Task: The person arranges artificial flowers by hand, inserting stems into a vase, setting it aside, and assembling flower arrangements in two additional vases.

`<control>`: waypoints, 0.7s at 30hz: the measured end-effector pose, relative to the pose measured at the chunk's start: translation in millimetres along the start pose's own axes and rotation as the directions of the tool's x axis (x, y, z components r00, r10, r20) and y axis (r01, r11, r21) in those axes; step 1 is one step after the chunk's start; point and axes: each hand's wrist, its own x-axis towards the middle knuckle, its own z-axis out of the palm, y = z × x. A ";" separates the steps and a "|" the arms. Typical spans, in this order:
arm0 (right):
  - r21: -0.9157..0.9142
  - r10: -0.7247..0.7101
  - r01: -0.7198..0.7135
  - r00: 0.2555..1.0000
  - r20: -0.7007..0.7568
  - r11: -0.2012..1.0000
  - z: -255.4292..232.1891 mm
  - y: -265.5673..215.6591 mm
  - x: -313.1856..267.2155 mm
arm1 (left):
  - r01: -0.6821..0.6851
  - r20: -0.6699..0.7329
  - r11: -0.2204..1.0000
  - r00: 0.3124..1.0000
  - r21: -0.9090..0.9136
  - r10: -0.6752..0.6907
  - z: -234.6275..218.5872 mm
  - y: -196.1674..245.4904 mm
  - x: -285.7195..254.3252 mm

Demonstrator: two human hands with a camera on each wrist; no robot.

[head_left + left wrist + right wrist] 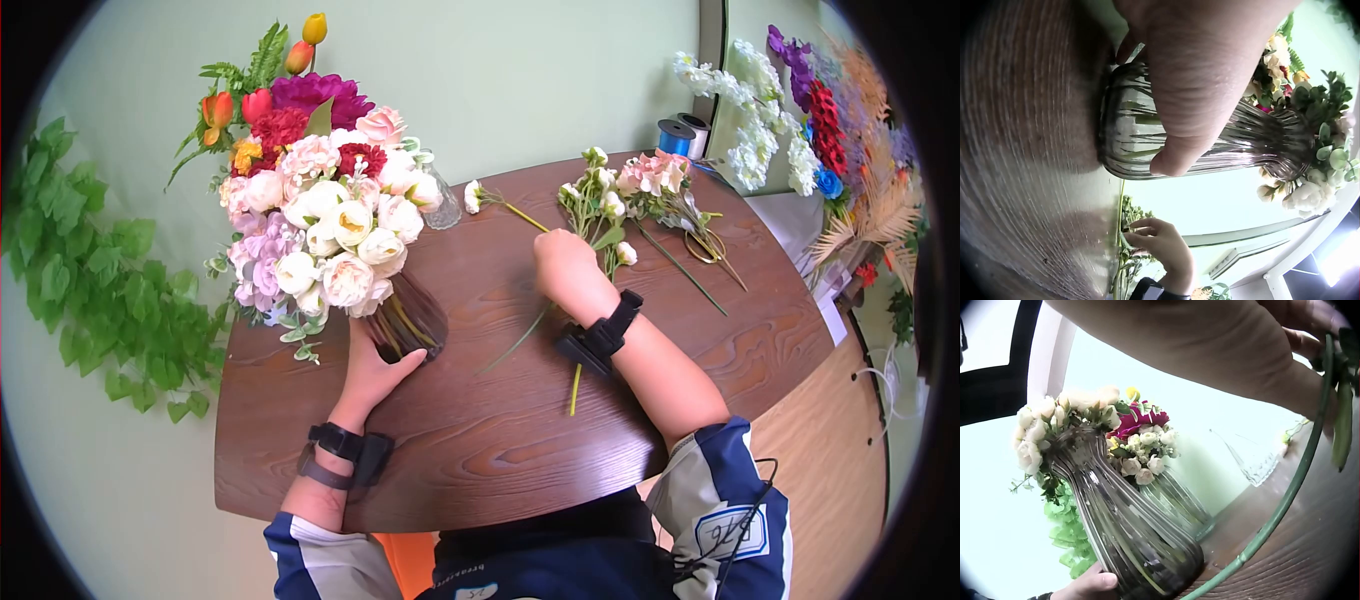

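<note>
A smoky, ribbed glass vase point(408, 315) stands at the table's left, filled with a big bouquet of cream, pink and lilac flowers point(335, 240). My left hand point(372, 365) grips it low down, thumb across the near side; in the left wrist view the stems show through the glass. Farther right, my right hand point(575, 268) pinches a green flower stem point(1275, 519) low over the table, with leaves at the fingertips. Small white roses point(605, 200) lie just beyond this hand, and a yellow-green stem end point(575, 390) sticks out below its wrist.
A second clear vase point(445, 200) stands behind the bouquet. A single white rose point(474, 196) and pink flowers point(655, 175) lie on the wooden table point(480, 430). Ribbon spools point(676, 137) stand at the back edge. More flowers point(830, 130) fill the right side; leafy vines point(110, 270) hang left.
</note>
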 end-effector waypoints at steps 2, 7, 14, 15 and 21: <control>-0.020 -0.011 0.010 0.999 -0.043 1.000 1.3 3.5 2.8 | 0.021 0.004 1.000 1.000 -0.006 -0.021 -0.4 0.5 0.2; -0.043 0.043 -0.044 0.999 -0.025 0.998 28.1 14.9 23.9 | 0.040 0.014 0.999 0.999 -0.002 -0.040 -0.2 -1.3 0.4; 0.170 0.026 -0.004 0.991 -0.131 0.985 50.4 40.0 41.5 | 0.038 -0.004 0.999 0.999 -0.024 -0.038 2.2 -4.4 -0.3; 0.171 -0.013 0.042 0.985 -0.171 0.984 61.0 48.7 47.3 | 0.005 -0.033 0.999 0.999 -0.047 -0.007 3.0 -4.3 0.2; 0.297 -0.104 0.202 0.943 -0.317 0.933 70.0 76.0 65.4 | 0.004 -0.038 1.000 0.999 -0.031 -0.005 4.3 -9.0 -0.3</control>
